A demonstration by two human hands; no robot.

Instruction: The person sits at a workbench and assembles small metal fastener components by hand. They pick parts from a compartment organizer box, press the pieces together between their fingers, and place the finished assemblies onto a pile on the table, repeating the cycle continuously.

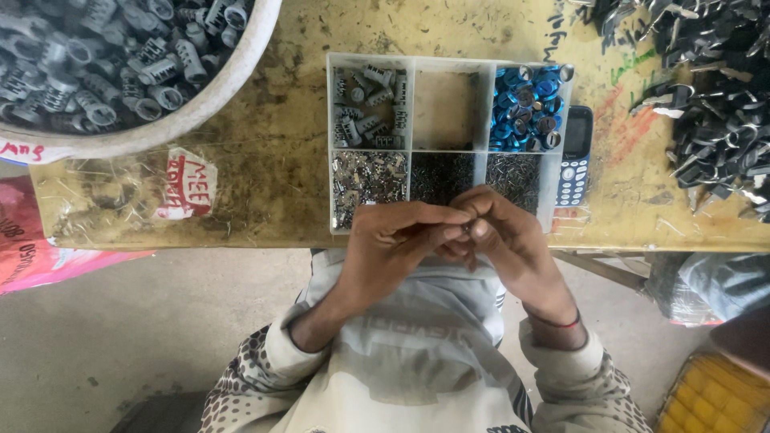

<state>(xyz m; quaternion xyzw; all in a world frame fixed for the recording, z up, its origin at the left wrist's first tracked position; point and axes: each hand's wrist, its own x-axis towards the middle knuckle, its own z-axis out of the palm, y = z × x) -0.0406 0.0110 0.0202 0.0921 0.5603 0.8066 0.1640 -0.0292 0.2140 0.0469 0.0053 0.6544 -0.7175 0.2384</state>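
Note:
My left hand [395,240] and my right hand [501,232] meet fingertip to fingertip at the near edge of the bench, over the front rim of a clear compartment tray [411,108]. Between the fingers sits a small dark metal part [467,228], mostly hidden; which hand grips it I cannot tell. The tray holds grey lock cylinders [367,104] at back left, blue metal rings [529,108] at back right, one bare middle cell, and tiny silver and dark pins [369,176] along the front row.
A big white tub [200,100] of grey metal cylinders stands at the back left. A heap of dark keys [714,96] lies at the right. A blue keypad phone [574,156] rests beside the tray. A yellow crate [714,397] sits on the floor at right.

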